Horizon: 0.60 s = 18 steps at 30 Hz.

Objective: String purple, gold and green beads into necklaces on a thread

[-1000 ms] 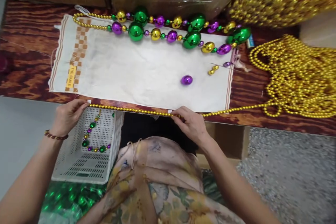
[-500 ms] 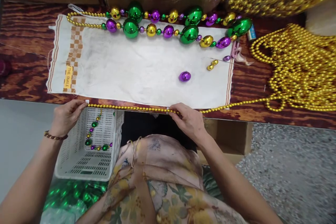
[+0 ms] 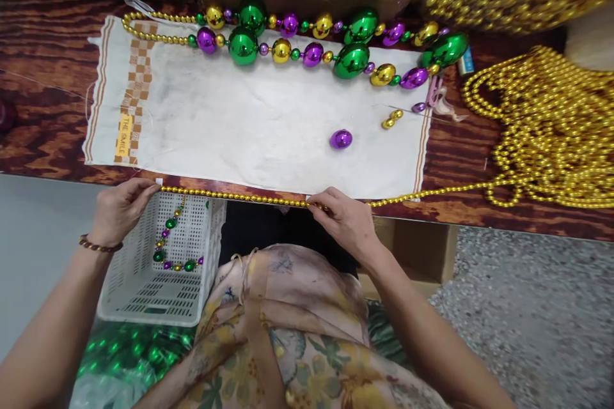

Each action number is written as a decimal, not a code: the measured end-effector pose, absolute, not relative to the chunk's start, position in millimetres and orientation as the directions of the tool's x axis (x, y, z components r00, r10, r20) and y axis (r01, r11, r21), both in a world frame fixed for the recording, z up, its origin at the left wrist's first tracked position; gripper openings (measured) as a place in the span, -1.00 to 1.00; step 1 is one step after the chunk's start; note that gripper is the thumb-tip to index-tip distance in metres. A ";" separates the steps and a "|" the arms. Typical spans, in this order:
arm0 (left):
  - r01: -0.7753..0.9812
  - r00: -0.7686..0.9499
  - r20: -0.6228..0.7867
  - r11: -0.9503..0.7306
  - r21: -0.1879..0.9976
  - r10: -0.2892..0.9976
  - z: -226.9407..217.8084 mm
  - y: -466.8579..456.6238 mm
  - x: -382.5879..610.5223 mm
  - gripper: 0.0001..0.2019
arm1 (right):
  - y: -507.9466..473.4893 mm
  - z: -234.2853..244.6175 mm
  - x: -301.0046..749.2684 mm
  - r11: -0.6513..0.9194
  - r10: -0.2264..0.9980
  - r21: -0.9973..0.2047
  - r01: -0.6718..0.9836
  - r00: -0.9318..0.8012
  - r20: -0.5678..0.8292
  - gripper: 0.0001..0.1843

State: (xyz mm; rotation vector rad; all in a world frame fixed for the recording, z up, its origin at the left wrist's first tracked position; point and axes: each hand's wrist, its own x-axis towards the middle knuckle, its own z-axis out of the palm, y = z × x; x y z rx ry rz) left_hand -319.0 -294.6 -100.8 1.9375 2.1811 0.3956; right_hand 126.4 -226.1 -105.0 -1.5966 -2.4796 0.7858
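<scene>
- We see the gold strand (image 3: 230,195) along the near edge of the white cloth (image 3: 259,128), its stretch between the hands drawn almost straight
- Our left hand (image 3: 118,209) is below the cloth's near-left part, thumb and fingers pinched on the strand just beside a white tab (image 3: 159,183); whether any beads are hidden inside the grip we cannot tell
- Our right hand (image 3: 345,223) is below the near edge, right of its middle, fingertips gripping the strand beside a second tab (image 3: 308,198)
- Done, as we judge it: one stretch is set out between the two tabs, and a necklace (image 3: 352,60) along the cloth's far edge looks fully strung
- Not done: the strand runs on uncut, past the cloth's near-right corner, into the gold heap (image 3: 551,134) right of the cloth
- Also unstrung, by our reading: a purple bead (image 3: 341,138) on the cloth's right half, with a gold bead pair (image 3: 392,118) nearer its right edge
- Below the cloth's near-left part we see a basket (image 3: 110,294) holding a smaller bead string (image 3: 158,255); whether that one is complete we cannot tell
</scene>
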 end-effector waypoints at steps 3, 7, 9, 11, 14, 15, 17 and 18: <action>0.930 -0.135 0.000 0.127 0.346 0.991 -101.0 -294.2 -319.9 -0.69 | -224.1 -102.3 122.9 0.302 0.869 -0.437 0.847 -0.433 -0.240 -0.80; 0.926 -0.123 -0.022 0.123 0.357 0.992 -98.2 -293.5 -317.6 -0.75 | -223.2 -96.1 121.4 0.308 0.855 -0.457 0.834 -0.454 -0.252 -0.80; 0.910 -0.090 -0.009 0.086 0.405 0.996 -96.4 -292.7 -314.2 -0.74 | -224.0 -95.4 122.8 0.305 0.856 -0.467 0.830 -0.454 -0.247 -0.79; 0.890 -0.065 -0.003 0.059 0.453 0.998 -97.3 -291.0 -312.8 -0.71 | -223.6 -99.0 124.8 0.285 0.869 -0.460 0.841 -0.429 -0.246 -0.75; 0.877 -0.044 0.015 0.032 0.479 0.999 -101.7 -288.8 -315.3 -0.73 | -219.8 -106.5 124.9 0.237 0.868 -0.453 0.859 -0.397 -0.299 -0.69; 0.876 -0.043 0.021 0.027 0.481 0.999 -102.7 -288.8 -316.0 -0.74 | -218.3 -107.2 123.8 0.220 0.867 -0.446 0.868 -0.384 -0.318 -0.69; 0.875 -0.040 0.030 0.020 0.484 0.999 -103.6 -289.8 -316.2 -0.76 | -215.8 -105.1 121.0 0.177 0.862 -0.430 0.885 -0.350 -0.366 -0.71; 0.873 -0.037 0.037 0.014 0.487 0.999 -103.7 -290.5 -315.9 -0.77 | -214.8 -103.1 119.7 0.152 0.854 -0.425 0.892 -0.335 -0.398 -0.74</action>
